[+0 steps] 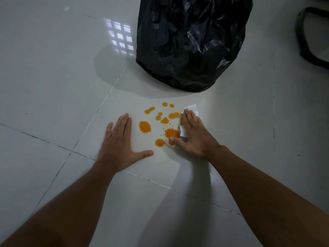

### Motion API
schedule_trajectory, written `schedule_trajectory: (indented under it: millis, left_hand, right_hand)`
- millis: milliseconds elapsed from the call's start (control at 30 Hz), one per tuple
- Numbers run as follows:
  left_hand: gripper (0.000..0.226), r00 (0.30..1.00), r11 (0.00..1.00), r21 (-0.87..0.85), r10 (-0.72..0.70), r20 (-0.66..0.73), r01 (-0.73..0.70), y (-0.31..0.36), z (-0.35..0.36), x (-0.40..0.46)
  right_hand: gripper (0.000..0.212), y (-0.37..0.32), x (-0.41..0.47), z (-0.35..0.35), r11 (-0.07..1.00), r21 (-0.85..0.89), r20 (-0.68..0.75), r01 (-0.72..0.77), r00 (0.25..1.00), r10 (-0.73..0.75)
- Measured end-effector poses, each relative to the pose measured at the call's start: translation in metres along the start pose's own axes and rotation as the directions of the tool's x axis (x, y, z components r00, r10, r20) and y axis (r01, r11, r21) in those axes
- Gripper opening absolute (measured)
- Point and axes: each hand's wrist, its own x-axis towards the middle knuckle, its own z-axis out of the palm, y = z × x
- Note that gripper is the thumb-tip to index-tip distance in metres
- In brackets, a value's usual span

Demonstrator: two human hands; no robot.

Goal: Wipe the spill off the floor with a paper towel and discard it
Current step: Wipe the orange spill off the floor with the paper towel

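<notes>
Orange spill [145,126]; white paper towel [191,106]; black bin bag [192,41].

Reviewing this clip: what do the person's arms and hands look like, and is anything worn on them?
Both arms are bare as far as the picture shows: no sleeves in view. The left hand and right hand have no gloves, and I see no rings, watch or wristband. Nails look short and unpainted. No markings stand out in the dim light.

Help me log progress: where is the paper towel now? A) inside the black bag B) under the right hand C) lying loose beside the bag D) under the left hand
B: the towel lies pressed under the right hand at the spill's right edge.
</notes>
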Motion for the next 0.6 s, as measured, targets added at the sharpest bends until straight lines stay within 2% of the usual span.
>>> schedule_trajectory:
  millis: [200,400,600]
  left_hand:
    - [0.139,1.000,1.000,-0.003,0.002,-0.002,-0.002,0.002,-0.001,0.000]
    - [0.141,1.000,1.000,-0.007,-0.004,-0.006,0.004,0.002,-0.002,0.000]
    - [0.139,1.000,1.000,-0.006,-0.001,-0.012,0.001,0.000,0.001,0.001]
  right_hand:
    - [0.106,-0.018,-0.031,0.018,0.995,-0.014,-0.021,0.097,0.995,-0.097]
    - [0.105,-0.008,-0.034,0.018,0.998,-0.004,-0.031,0.058,0.998,-0.058]
    - [0.114,-0.024,-0.025,0.027,0.999,-0.042,-0.041,-0.033,0.999,0.031]
